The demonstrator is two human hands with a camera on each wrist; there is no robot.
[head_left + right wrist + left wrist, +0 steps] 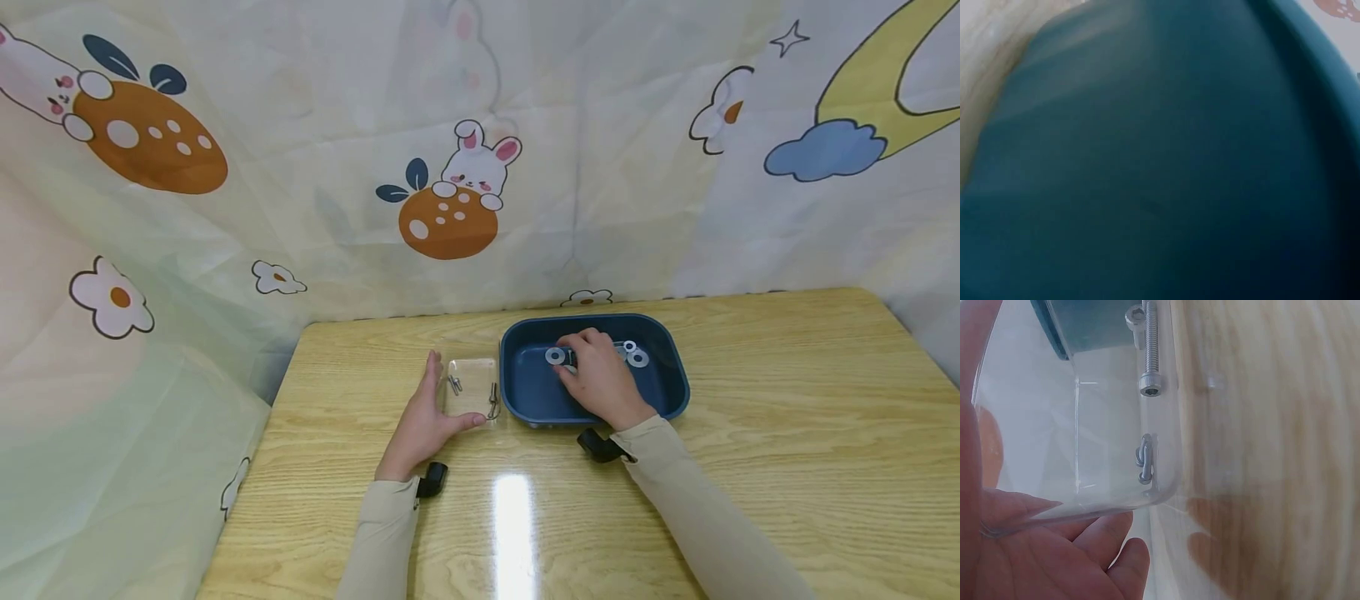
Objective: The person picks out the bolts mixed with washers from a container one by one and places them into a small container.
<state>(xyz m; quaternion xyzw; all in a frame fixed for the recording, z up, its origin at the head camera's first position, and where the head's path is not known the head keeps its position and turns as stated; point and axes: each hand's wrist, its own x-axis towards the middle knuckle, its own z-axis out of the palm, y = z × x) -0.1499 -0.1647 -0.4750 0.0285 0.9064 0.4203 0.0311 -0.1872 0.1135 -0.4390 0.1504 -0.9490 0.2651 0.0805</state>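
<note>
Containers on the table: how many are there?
2: a clear plastic box beside the left hand, and a dark blue tray just right of the box. The right hand partly covers the tray, hiding neither entirely.

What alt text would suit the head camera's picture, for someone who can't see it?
A person's right hand reaches into a blue tray holding washers, while the left hand frames one corner of a clear box of bolts. Box and tray sit side by side on a wooden table before a rabbit-patterned cloth.
</note>
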